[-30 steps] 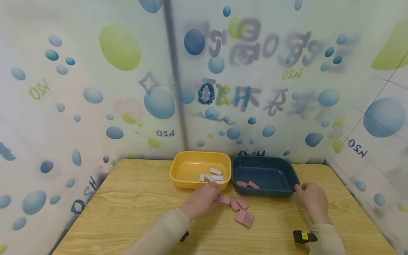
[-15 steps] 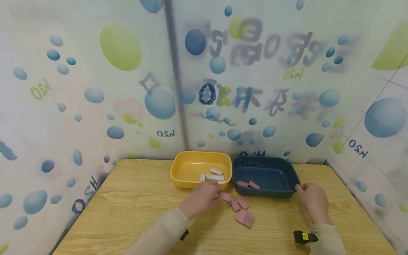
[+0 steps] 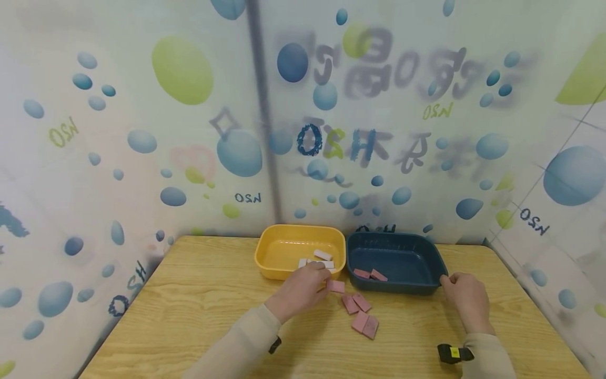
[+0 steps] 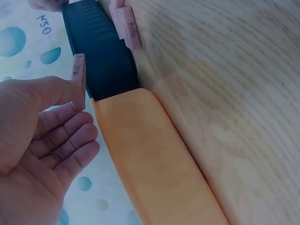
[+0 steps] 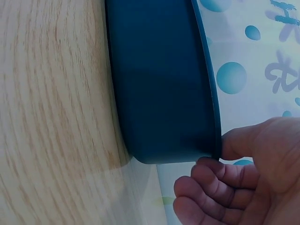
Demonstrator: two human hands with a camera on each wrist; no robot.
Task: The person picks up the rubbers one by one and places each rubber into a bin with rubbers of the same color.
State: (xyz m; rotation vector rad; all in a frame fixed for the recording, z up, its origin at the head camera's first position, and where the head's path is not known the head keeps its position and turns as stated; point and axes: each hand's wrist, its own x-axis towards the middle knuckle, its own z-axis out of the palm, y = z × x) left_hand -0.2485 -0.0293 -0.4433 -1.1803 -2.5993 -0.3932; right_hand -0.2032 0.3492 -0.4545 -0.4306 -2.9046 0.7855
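Observation:
My left hand (image 3: 303, 289) pinches a pink rectangular block (image 4: 79, 79) between thumb and forefinger, its other fingers loosely curled. In the head view this hand is just in front of the yellow tray (image 3: 272, 271), near its front right corner. Several more pink blocks (image 3: 361, 321) lie on the table to the right of the hand. With thumb and forefinger, my right hand (image 3: 466, 297) grips the rim of the dark blue tray (image 3: 407, 288) at its front right corner. Inside the blue tray are pink blocks (image 3: 377, 275).
Several white blocks (image 3: 323, 255) lie in the yellow tray, partly hidden behind my left hand. Both trays stand side by side at the back of the wooden table (image 3: 199, 295), close to a patterned wall (image 3: 189, 131).
My left hand has lifted slightly and moved toward the trays with the pink block. The right hand keeps its grip on the blue tray. The head view has shifted a little.

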